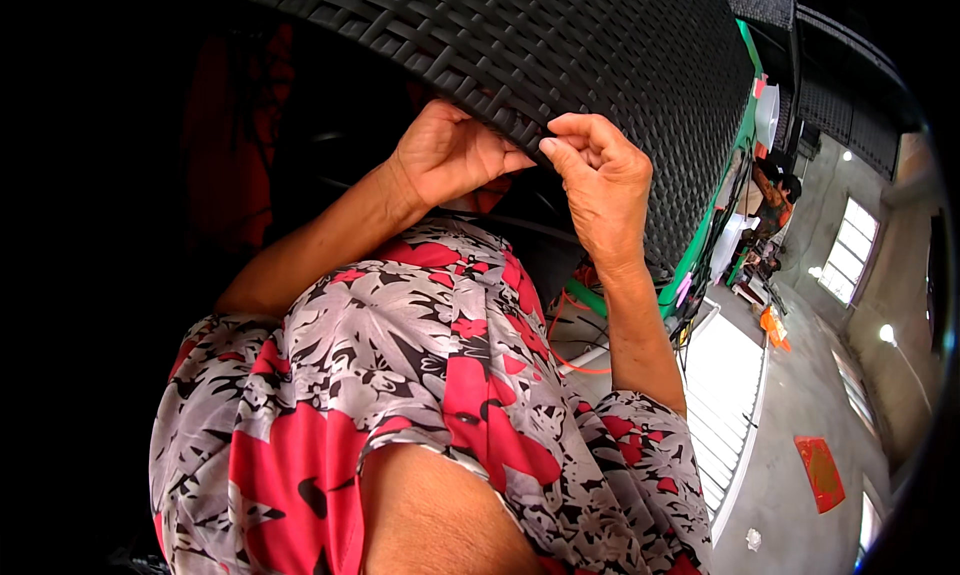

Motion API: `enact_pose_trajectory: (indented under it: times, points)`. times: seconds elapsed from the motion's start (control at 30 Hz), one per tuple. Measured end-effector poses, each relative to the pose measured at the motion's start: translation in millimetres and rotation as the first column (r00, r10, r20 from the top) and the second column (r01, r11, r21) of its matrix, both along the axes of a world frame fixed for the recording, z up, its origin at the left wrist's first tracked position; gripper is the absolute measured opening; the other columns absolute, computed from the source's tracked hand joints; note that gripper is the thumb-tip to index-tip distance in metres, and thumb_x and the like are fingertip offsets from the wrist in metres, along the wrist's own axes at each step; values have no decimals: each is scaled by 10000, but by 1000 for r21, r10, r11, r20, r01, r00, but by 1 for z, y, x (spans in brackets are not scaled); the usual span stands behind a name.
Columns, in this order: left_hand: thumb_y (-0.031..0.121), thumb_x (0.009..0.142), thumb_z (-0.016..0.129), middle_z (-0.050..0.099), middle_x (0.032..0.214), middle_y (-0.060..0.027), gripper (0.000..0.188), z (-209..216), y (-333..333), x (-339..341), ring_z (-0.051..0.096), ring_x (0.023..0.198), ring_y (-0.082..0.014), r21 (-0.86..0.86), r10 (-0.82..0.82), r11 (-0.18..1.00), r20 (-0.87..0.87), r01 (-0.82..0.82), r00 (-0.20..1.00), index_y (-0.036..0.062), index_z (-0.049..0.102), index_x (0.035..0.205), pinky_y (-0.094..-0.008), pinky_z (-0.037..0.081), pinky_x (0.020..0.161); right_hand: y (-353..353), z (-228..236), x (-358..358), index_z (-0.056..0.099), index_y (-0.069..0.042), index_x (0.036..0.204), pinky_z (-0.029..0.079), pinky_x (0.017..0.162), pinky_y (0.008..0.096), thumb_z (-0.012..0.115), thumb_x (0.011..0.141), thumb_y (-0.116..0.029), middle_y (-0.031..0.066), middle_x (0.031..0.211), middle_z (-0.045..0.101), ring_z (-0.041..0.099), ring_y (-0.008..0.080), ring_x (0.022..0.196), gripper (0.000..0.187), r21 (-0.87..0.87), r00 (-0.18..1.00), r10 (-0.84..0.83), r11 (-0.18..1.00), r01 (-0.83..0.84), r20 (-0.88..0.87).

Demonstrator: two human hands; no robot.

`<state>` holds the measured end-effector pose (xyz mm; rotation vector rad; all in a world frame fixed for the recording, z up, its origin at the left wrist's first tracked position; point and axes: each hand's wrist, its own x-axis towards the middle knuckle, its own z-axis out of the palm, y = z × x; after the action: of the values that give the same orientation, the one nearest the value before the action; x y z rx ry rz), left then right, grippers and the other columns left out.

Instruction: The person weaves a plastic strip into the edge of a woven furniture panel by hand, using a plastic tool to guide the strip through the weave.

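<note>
A large black woven wicker panel point(590, 50) slants across the upper part of the head view, with its lower edge running down to the right. My left hand point(450, 157) is at that edge, palm partly showing, its fingers partly hidden behind the weave. To its right, my right hand point(608, 180) is bent in a pinch, thumb and forefinger on the panel's edge. Whether a loose strand lies between these fingertips is too small to tell. The two hands are close together, one on each side of the same stretch of edge.
Green strips point(690, 275) and dark cables line the panel's right side. An orange cord point(575, 365) hangs below. Another person point(775, 200) is at work farther off to the right. Beyond are a bright window point(850, 250) and a red sheet point(821, 473) on grey concrete.
</note>
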<state>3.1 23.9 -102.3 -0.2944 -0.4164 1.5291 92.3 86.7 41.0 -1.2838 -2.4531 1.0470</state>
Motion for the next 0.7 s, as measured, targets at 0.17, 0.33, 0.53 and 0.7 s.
enact_pose_trajectory:
  times: [0.17, 0.33, 0.53, 0.7]
  points:
    - [335, 843, 639, 523, 1317, -113, 518, -2, 1, -1, 476, 1228, -267, -26, 23, 999, -140, -27, 990, 58, 520, 1264, -490, 351, 1059, 1, 1, 2, 634, 27, 874, 446, 531, 227, 683, 768, 8, 63, 690, 624, 546, 79, 539, 118, 29, 998, -17, 999, 15, 56]
    - [335, 815, 675, 525, 1316, -107, 546, 1, 1, -4, 477, 1227, -264, -19, 14, 1000, -145, -17, 989, 72, 520, 1267, -496, 346, 1059, 1, -3, 6, 639, 9, 956, 389, 458, 164, 696, 811, -35, -2, 743, 614, 499, 16, 558, 161, 42, 998, -9, 999, 6, 68]
    - [289, 807, 677, 542, 1299, -93, 513, -5, 2, 0, 488, 1218, -254, 10, 48, 999, -127, -47, 991, 71, 537, 1250, -506, 344, 1056, 3, -5, 7, 651, 7, 906, 384, 448, 166, 696, 814, -45, -8, 707, 603, 480, 14, 527, 115, 6, 999, -27, 1000, 27, 27]
    - [226, 830, 645, 542, 1299, -98, 460, -7, 1, 4, 491, 1214, -264, 29, 52, 998, -62, -50, 997, 64, 537, 1247, -510, 343, 1056, 2, -3, 1, 651, 0, 921, 385, 447, 168, 694, 808, -31, -8, 703, 600, 484, 17, 527, 124, 29, 999, -23, 999, 21, 49]
